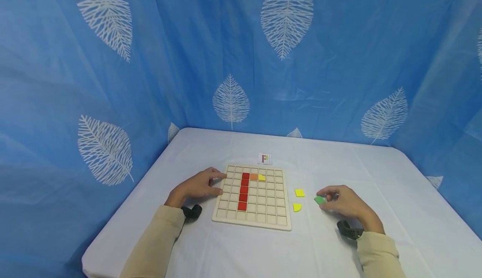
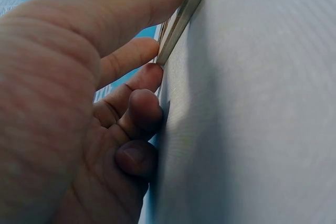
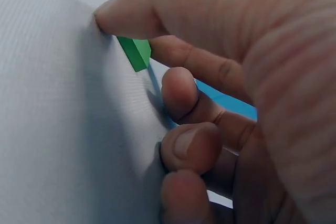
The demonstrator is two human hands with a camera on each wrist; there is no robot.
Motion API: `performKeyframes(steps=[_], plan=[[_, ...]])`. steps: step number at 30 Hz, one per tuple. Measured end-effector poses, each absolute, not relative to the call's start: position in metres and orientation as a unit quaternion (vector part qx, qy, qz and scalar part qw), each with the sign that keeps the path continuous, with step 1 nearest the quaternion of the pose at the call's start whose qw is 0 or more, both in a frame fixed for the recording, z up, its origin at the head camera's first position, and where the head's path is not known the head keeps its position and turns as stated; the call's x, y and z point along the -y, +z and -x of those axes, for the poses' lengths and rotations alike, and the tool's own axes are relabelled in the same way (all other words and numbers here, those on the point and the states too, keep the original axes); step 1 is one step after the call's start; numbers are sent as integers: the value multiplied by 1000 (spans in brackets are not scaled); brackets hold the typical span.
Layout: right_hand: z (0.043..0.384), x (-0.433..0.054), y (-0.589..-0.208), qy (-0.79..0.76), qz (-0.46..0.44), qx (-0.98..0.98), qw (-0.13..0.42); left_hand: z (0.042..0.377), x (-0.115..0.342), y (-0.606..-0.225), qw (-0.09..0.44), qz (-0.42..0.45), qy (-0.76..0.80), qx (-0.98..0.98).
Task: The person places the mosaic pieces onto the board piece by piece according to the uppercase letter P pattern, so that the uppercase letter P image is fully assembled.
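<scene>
A wooden grid board (image 1: 229, 215) lies on the table, with a column of several red tiles (image 1: 243, 190), an orange tile (image 1: 254, 177) and a yellow tile (image 1: 262, 177) in its cells. At its left edge, my left hand (image 1: 199, 184) touches the rim with thumb and index finger spread apart; the left wrist view shows the fingertips against the board's side (image 2: 181, 22). Off to the right, my right hand (image 1: 344, 201) pinches a green tile (image 1: 319, 200) between thumb and index finger, low over the cloth. The thumb partly hides this green tile (image 3: 135, 52) in the right wrist view.
Between the board and my right hand lie a yellow square tile (image 1: 299, 192) and a yellow rounded tile (image 1: 297, 207). Behind the board is a small pattern card (image 1: 265, 159). White cloth (image 1: 256, 253) covers the table; a blue leaf-print curtain (image 1: 324, 81) hangs around it.
</scene>
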State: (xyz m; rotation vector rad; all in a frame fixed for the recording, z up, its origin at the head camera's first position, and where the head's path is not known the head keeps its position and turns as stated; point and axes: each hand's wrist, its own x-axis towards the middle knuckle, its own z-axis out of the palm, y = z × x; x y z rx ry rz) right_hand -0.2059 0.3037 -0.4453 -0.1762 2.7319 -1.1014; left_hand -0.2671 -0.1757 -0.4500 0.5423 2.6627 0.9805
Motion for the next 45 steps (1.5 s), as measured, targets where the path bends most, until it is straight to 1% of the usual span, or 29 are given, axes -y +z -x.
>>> performKeyframes(steps=[15, 24, 28, 39, 45], plan=[[207, -300, -452, -335, 51, -939, 58, 268, 178, -455, 126, -192, 334, -914], [210, -302, -459, -300, 82, -950, 18, 266, 177, -454, 127, -183, 334, -916], [210, -304, -460, -305, 93, -948, 9, 264, 177, -454, 128, -180, 336, -916], [209, -305, -453, -311, 96, -945, 20, 265, 175, -452, 127, -170, 343, -915], [208, -306, -453, -309, 77, -948, 28, 265, 175, -451, 127, -173, 348, -913]])
